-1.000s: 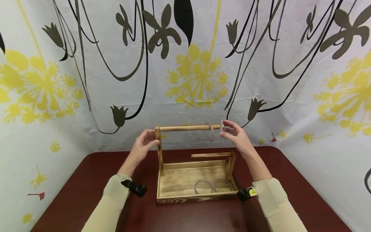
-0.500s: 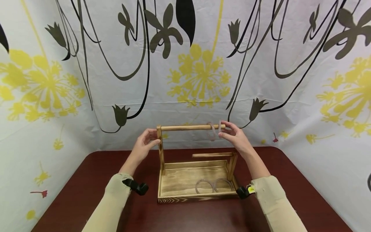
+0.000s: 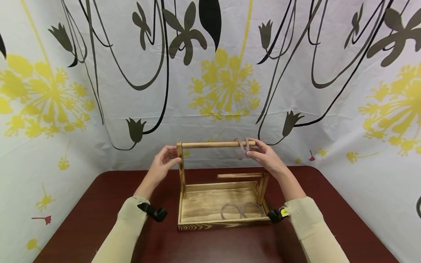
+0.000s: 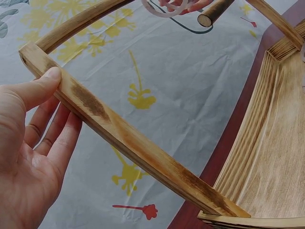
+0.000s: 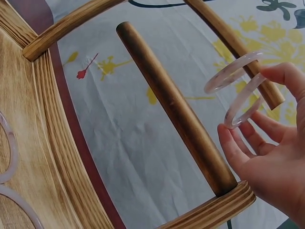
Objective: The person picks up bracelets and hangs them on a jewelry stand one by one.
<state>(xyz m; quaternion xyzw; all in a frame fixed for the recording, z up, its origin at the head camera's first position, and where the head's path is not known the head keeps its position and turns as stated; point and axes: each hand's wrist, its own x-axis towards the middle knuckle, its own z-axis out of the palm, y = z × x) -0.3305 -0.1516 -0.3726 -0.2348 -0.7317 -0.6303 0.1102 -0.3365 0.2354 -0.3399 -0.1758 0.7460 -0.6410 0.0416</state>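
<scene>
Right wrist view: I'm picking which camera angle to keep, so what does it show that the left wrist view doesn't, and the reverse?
Only the right wrist view: the free end of the upper rod, and the joint of the lower rod with the short post.

Only the left wrist view: the left hand, and the upper rod's joint with the tall post it grips.

Both: parts of both rods and posts, the tray, the right hand, at least one ring and the printed cloth.

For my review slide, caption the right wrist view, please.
The right hand pinches one pale pinkish translucent ring around the round brown wooden bar, beside a second ring hanging there.
</scene>
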